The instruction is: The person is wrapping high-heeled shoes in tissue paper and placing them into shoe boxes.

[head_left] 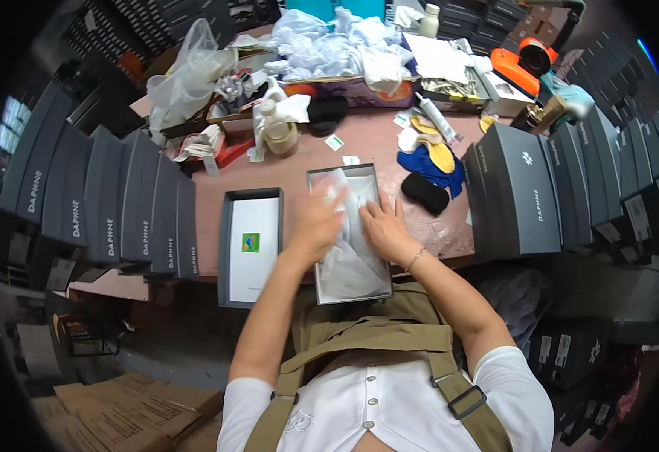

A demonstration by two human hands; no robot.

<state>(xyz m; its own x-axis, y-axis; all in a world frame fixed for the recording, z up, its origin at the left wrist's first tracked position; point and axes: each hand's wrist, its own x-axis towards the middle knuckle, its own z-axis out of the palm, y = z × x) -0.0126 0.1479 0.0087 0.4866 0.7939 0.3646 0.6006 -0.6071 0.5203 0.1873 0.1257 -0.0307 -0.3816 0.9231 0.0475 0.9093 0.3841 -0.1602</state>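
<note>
Before me on the pink table sits an open shoe box (pixel 384 286), its inside filled with white tissue paper (pixel 352 277). My left hand (pixel 320 215) is over the left side of the box at the paper, its fingers smeared by motion. Fingers spread, my right hand (pixel 384 224) lies on the paper along the right side. Whatever may be under the tissue is hidden. Left of the box, the grey box lid (pixel 253 252) lies with its white inside facing up and a small green picture sticker (pixel 250 242) on it.
Grey shoe boxes stand in rows at the left (pixel 135 203) and right (pixel 518 192). Behind are a glue bottle (pixel 277 128), a black pouch (pixel 425 193), a blue cloth (pixel 427 167), a white tube (pixel 436 118), a carton of crumpled tissue (pixel 371 90) and an orange tape dispenser (pixel 516 71).
</note>
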